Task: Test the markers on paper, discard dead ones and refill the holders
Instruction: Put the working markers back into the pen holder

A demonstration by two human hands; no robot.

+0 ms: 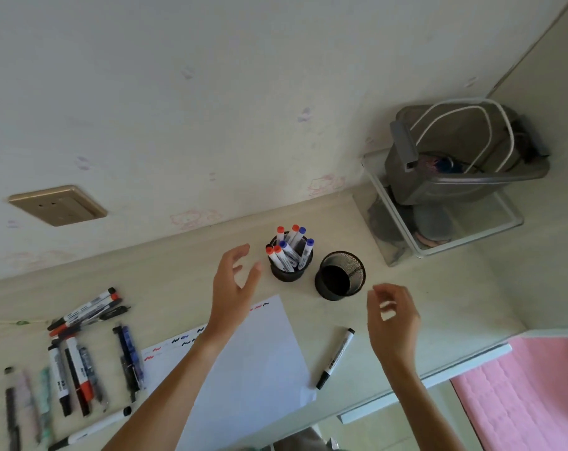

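Markers [290,249] fill one black holder; the mesh holder [340,275] beside it stands empty, and a black marker [336,358] lies on the table by the paper [253,362]. Your left hand [233,288] and right hand [394,320] hover, fingers loosely spread, holding nothing. Light, stiff, smooth; pinch mid-barrel. Label print is unreadable.

Pale wall [211,92] with faint pink prints and a gold socket plate [57,205]. Light wood bench [455,297] against it, pink quilted fabric [529,392] below right. Soft, even daylight.
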